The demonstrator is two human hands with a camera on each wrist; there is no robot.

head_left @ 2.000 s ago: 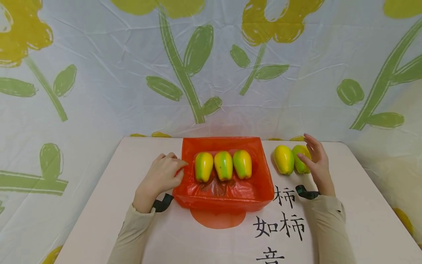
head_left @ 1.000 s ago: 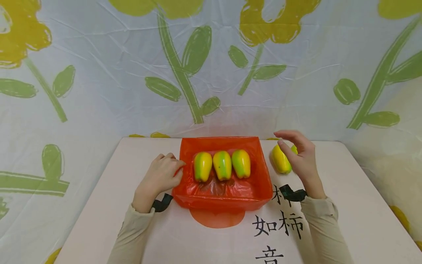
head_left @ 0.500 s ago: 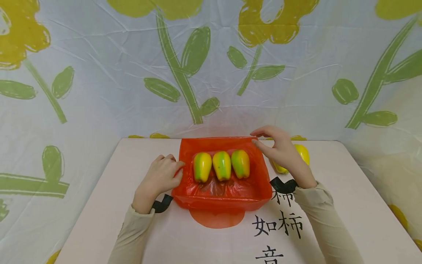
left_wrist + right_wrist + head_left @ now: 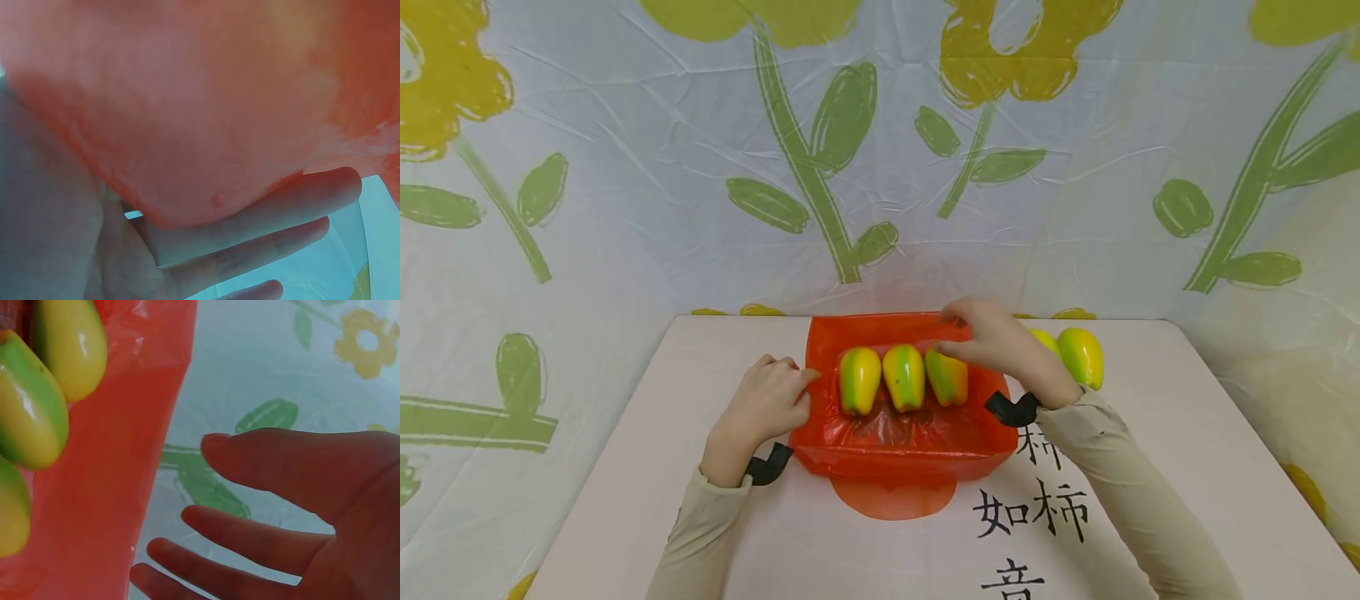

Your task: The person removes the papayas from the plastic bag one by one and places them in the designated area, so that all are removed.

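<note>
A red plastic bag (image 4: 917, 462) stands open in a box shape at the middle of the table, its film thin and glossy. Three yellow-green papayas lie in a row inside: a left papaya (image 4: 860, 382), a middle papaya (image 4: 904, 379) and a right papaya (image 4: 949, 383). My left hand (image 4: 763, 400) holds the bag's left edge, with the film between thumb and fingers in the left wrist view. Above the bag's right side hovers my right hand (image 4: 1000, 342), thumb and fingers spread apart and nothing between them; it covers the top of the right papaya.
Two more papayas lie right of the bag: one (image 4: 1081, 358) in plain sight, the other (image 4: 1045, 340) mostly behind my right wrist. The pale table (image 4: 647, 442) carries black written characters (image 4: 1033, 510). A flower-print cloth (image 4: 647, 150) hangs behind it.
My right hand has moved left, from beside the papayas on the table to above the bag, fingers still apart. My left hand stays at the bag's left edge. The papayas have not moved.
</note>
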